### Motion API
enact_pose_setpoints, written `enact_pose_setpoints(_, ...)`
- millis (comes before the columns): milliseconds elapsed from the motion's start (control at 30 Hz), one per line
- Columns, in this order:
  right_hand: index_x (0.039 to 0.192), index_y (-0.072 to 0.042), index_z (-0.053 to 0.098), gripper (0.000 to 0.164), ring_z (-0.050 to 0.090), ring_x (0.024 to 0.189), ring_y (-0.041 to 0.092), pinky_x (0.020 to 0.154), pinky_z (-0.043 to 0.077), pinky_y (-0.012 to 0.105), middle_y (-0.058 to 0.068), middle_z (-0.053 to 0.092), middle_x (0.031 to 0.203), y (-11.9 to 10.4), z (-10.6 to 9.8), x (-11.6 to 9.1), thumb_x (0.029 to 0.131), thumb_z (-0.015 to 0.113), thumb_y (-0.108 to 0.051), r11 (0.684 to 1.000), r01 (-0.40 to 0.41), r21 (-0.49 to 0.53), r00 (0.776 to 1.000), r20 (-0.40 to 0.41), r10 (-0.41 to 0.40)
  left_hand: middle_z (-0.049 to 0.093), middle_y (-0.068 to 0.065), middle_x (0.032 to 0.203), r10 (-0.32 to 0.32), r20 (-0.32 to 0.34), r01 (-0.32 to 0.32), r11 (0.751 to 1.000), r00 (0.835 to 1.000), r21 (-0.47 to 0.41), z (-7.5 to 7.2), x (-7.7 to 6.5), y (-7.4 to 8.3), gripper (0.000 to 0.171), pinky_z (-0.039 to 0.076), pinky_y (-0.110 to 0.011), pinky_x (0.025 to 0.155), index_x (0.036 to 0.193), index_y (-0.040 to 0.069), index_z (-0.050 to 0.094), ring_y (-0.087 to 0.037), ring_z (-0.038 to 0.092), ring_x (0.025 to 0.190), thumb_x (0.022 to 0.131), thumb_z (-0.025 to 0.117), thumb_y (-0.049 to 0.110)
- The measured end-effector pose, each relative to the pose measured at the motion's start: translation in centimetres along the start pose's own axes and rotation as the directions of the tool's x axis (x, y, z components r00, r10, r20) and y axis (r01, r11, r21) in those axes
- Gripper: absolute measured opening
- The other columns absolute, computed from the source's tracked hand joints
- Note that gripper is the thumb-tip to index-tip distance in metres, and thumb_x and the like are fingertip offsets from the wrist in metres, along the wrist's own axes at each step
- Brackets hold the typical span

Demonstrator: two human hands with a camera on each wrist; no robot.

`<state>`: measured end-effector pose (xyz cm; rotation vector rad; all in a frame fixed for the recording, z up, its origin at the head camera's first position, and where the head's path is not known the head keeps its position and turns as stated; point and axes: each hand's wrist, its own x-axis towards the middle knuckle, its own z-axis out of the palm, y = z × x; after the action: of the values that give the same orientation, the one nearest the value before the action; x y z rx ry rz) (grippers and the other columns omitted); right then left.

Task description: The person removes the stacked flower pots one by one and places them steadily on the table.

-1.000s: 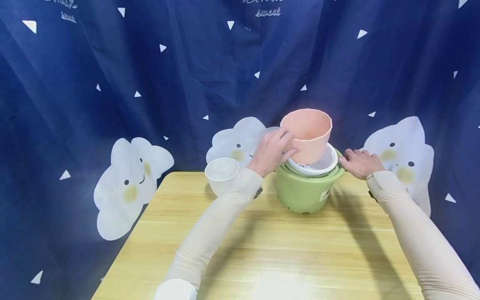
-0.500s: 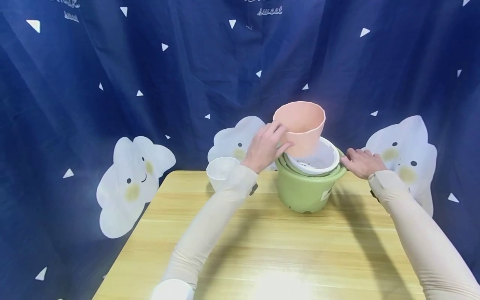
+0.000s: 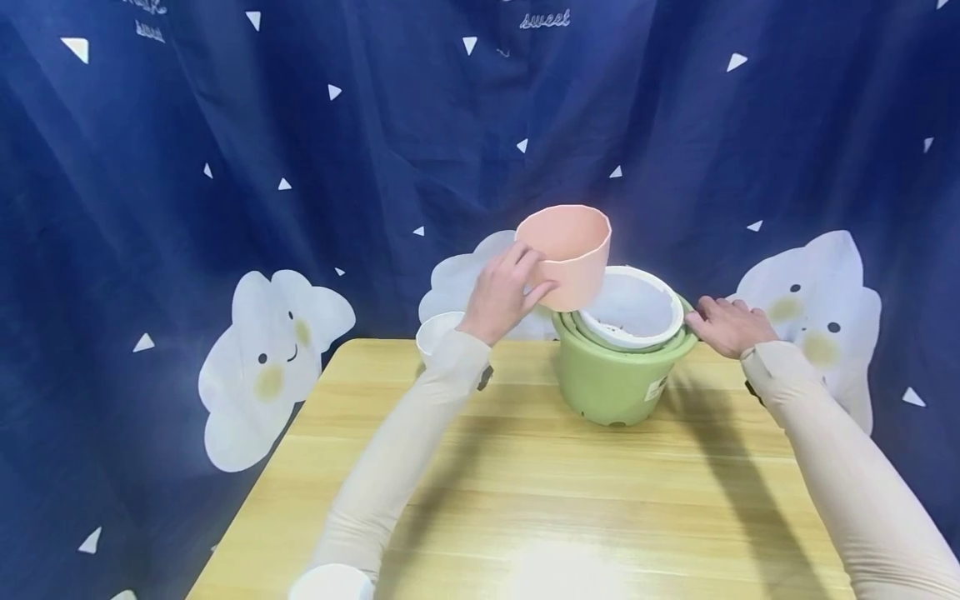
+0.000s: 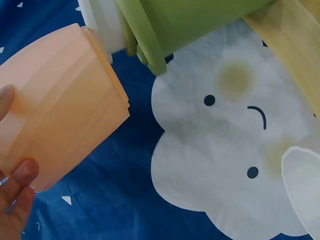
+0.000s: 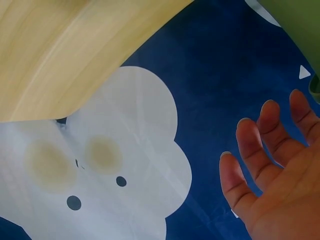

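In the head view my left hand [image 3: 498, 293] pinches a peach plant pot [image 3: 576, 279] by its near-left side, holding it above and left of a nested stack. The left wrist view shows its fingers [image 4: 24, 172] against the side of the peach pot [image 4: 55, 105], whose rim has stepped edges. A white pot [image 3: 633, 304] with dark specks inside sits tilted in green plant pots [image 3: 611, 383] on the table. At their right rim rests my right hand [image 3: 729, 327]. Its fingers [image 5: 249, 142] look spread and slightly bent in the right wrist view; the thumb is hidden there.
A small white pot [image 3: 437, 329] stands at the table's back left, partly hidden by the left forearm. The wooden table [image 3: 600, 492] ends against a dark blue curtain [image 3: 375, 125] with cloud prints. A white round thing [image 3: 333, 582] shows at the bottom edge.
My left hand has lifted the peach pot out of the white pot and carried it left. More of the white pot's inside shows. My right hand stays at the green rim.
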<state>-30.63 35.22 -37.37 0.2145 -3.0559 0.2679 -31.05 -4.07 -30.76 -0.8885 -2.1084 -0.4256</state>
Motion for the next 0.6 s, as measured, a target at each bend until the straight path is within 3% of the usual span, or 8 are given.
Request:
enact_pose_setpoints(267,0.121,-0.002,0.055,0.059,0.053,0.114,0.054,0.083,0.043,0.066,0.028,0.061,0.124,-0.2,-0.1,-0.3,0.103,0.025,-0.049,1.000,-0.003,-0.001,1.000,0.012,0.003,0.065,-0.007,0.111,-0.038,-0.004,0.038,0.999,0.999,-0.019,-0.5,-0.9,-1.6,0.036,0.057,-0.037,0.085,0.112,0.007,0.069,-0.024,0.064,0.098,0.092,0.079,0.035)
enact_pose_setpoints(600,0.118,-0.002,0.055,0.058,0.054,0.109,0.053,0.081,0.043,0.066,0.028,0.062,0.120,0.2,0.2,0.2,0.103,0.027,-0.050,1.000,-0.001,0.005,1.000,0.002,0.001,0.064,-0.008,0.109,-0.071,0.012,0.071,0.997,0.997,0.024,-0.4,-2.4,-3.3,0.034,0.055,-0.040,0.087,0.108,0.007,0.067,-0.027,0.064,0.097,0.093,0.077,0.036)
